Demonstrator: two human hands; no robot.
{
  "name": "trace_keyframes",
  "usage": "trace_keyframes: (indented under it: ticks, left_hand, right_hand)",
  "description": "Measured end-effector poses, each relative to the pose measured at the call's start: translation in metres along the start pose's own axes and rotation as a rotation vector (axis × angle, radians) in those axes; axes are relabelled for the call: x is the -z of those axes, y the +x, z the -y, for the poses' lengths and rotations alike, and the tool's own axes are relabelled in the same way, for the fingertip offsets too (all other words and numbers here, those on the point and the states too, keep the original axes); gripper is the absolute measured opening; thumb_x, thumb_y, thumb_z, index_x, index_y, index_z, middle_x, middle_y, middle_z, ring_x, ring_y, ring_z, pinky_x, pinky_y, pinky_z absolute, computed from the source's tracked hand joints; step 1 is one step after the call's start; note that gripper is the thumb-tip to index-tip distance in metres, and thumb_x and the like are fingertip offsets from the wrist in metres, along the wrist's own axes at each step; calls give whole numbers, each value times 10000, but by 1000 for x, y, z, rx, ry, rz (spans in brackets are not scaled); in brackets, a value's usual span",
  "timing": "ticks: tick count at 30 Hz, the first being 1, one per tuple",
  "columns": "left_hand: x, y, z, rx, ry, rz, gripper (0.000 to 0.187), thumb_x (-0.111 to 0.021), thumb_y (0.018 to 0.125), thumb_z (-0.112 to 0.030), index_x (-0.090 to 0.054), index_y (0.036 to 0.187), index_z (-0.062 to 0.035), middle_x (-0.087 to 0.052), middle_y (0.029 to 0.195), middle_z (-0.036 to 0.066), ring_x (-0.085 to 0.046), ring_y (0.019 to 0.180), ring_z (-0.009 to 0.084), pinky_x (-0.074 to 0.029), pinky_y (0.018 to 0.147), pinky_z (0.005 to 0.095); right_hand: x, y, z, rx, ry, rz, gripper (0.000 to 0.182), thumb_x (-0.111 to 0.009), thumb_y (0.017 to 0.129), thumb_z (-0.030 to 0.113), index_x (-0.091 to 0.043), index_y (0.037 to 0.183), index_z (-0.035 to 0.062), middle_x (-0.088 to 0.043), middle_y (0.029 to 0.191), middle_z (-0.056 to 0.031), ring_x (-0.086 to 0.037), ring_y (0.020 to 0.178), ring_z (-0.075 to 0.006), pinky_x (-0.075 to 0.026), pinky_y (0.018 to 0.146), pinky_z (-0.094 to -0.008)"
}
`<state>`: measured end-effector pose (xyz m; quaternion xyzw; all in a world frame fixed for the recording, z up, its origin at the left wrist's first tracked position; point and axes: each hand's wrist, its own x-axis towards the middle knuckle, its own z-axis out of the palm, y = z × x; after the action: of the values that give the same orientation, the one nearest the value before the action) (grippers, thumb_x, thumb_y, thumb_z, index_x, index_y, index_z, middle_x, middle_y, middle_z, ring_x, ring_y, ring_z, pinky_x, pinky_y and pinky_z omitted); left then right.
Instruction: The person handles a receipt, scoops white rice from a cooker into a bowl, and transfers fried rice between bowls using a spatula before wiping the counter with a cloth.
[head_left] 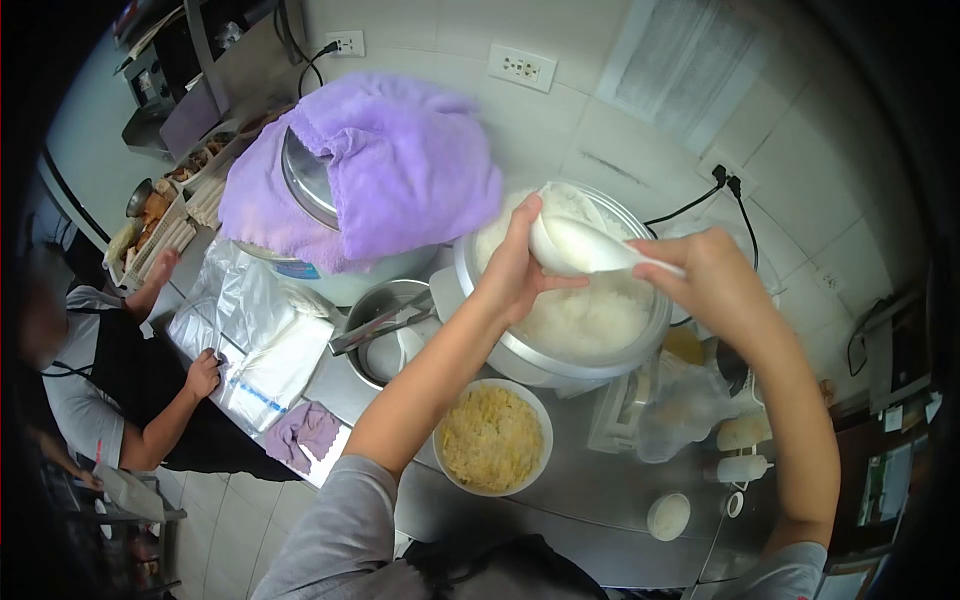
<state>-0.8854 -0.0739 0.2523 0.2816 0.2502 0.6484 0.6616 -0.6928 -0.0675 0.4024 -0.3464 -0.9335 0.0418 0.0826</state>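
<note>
Tiled pale wall (450, 60) behind a steel surface (595, 490); open, round white rice cooker (540, 375) right of frame centre. Scooping appears in hand: right hand (705, 270) pinches a white plastic scoop (585, 252) between its fingers above the cooker, while left hand (515, 262), fingers parted, meets the rice-laden end, exact grip unclear. Next move calls for steady support against spilling.

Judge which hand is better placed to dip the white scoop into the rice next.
Probably the right hand: it grips the white scoop by its narrow end, above the rice in the open cooker. The left hand is at the wide end.
</note>
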Motion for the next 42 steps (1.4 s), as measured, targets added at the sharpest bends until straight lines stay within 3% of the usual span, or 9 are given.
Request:
trace_keyframes:
  ticks: [6, 9, 12, 18, 24, 33, 38, 41, 42]
  left_hand:
    - [9, -7, -3, 9, -3, 44, 662, -351, 949, -542, -325, 1388, -48, -485, 1322, 186, -570, 1155, 309, -585, 820, 455]
    - [15, -9, -7, 38, 15, -2, 621, -300, 973, -508, -348, 1378, -40, -536, 1271, 186, -615, 1090, 304, -607, 777, 445]
    - [12, -11, -11, 36, 22, -37, 610, -297, 972, -497, -360, 1372, -40, -542, 1264, 186, -627, 1068, 301, -618, 739, 437]
    - [33, -13, -21, 63, 0, 80, 629, -310, 950, -513, -384, 1358, -41, -558, 1245, 180, -652, 1023, 290, -631, 662, 413]
    - [30, -13, -29, 63, 57, 45, 643, -314, 930, -542, -422, 1341, -60, -567, 1244, 166, -659, 1010, 281, -634, 640, 408]
    - [60, -57, -58, -107, -154, -56, 661, -257, 976, -562, -367, 1394, -61, -523, 1304, 212, -641, 1027, 352, -626, 683, 482]
    - [72, -105, -63, -155, -242, -113, 664, -267, 971, -579, -359, 1408, -87, -524, 1307, 208, -642, 1011, 381, -612, 672, 526]
    - [77, -130, -57, -206, -163, -231, 712, -233, 964, -593, -371, 1383, -35, -544, 1266, 222, -657, 990, 351, -627, 632, 454]
    - [85, -135, -53, -202, -183, -249, 673, -299, 960, -594, -375, 1395, -86, -528, 1301, 199, -645, 999, 378, -599, 650, 553]
  right_hand:
    - [30, 19, -25, -165, 284, 129, 312, -703, 797, 140, -703, 1108, 115, -655, 746, -194, -602, 612, -290, -485, 631, -320]
    - [35, 26, -29, -59, 296, 12, 304, -705, 795, 121, -714, 1098, 144, -697, 777, -132, -616, 609, -223, -481, 615, -306]
    - [5, 20, -25, 181, -105, 80, 304, -717, 785, 120, -721, 1087, 153, -708, 783, -97, -618, 611, -180, -477, 606, -308]
    - [9, 13, -43, 16, 210, -121, 359, -719, 765, 95, -708, 1113, 180, -649, 744, -120, -594, 624, -234, -479, 606, -336]
    - [-37, 16, -30, 349, -200, -301, 443, -696, 781, 58, -664, 1197, 208, -617, 778, -84, -585, 684, -215, -485, 604, -317]
    - [-100, 53, -102, -146, -164, -91, 289, -565, 888, 135, -666, 1157, 163, -647, 793, -143, -633, 750, -333, -496, 666, -433]
    - [-116, 90, -101, 158, -187, -122, 265, -602, 885, 207, -679, 1137, 179, -635, 702, -119, -624, 659, -304, -496, 618, -413]
    - [-113, 87, -94, 228, -282, -46, 278, -621, 875, 242, -678, 1141, 187, -632, 682, -100, -615, 625, -286, -494, 578, -392]
    - [-110, 85, -93, 233, -309, -17, 283, -627, 872, 253, -677, 1143, 189, -631, 677, -93, -612, 615, -281, -493, 566, -384]
